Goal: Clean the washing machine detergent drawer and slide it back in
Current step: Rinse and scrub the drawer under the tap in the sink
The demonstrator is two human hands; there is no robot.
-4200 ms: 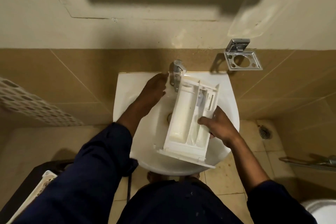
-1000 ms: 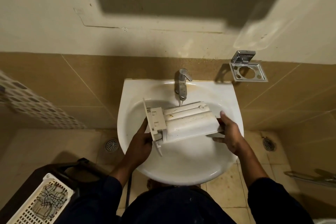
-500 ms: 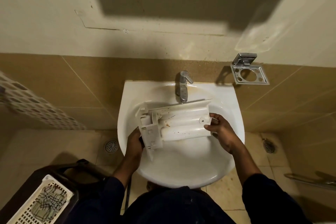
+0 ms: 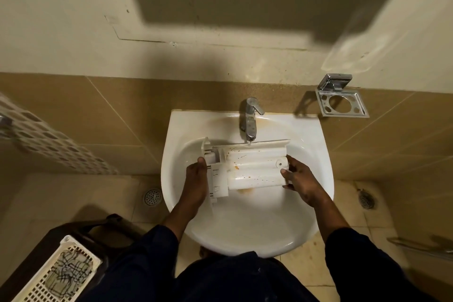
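The drawer (image 4: 255, 167) is held across the white sink (image 4: 318, 154), above the bowl and out of the machine. It is turned so that its smooth rounded side, dotted with brown specks, faces up. Its far long edge sits right under the spout of the tap (image 4: 250, 117); whether water is running cannot be told.

The left hand (image 4: 196, 179) grips the wider, blocky end of the drawer. Its thumb lies on top, and the fingers are hidden behind that end. The right hand (image 4: 301, 179) holds the other end, with the thumb and curled fingers wrapped round its edge.

A brownish stain (image 4: 245, 191) shows on the bowl just below the drawer. The tap stands close behind the drawer's far edge.

On the tiled wall to the right of the tap hangs a chrome holder (image 4: 342, 103) with round holes. On the floor a round drain (image 4: 152, 197) lies left of the sink, and a second drain (image 4: 366, 200) lies to its right. A white slotted basket (image 4: 56, 274) rests on a dark bin (image 4: 81, 230) at the lower left, well apart from the sink. A metal rail (image 4: 416, 245) runs along the lower right. A band of small patterned tiles (image 4: 49, 140) crosses the left wall.
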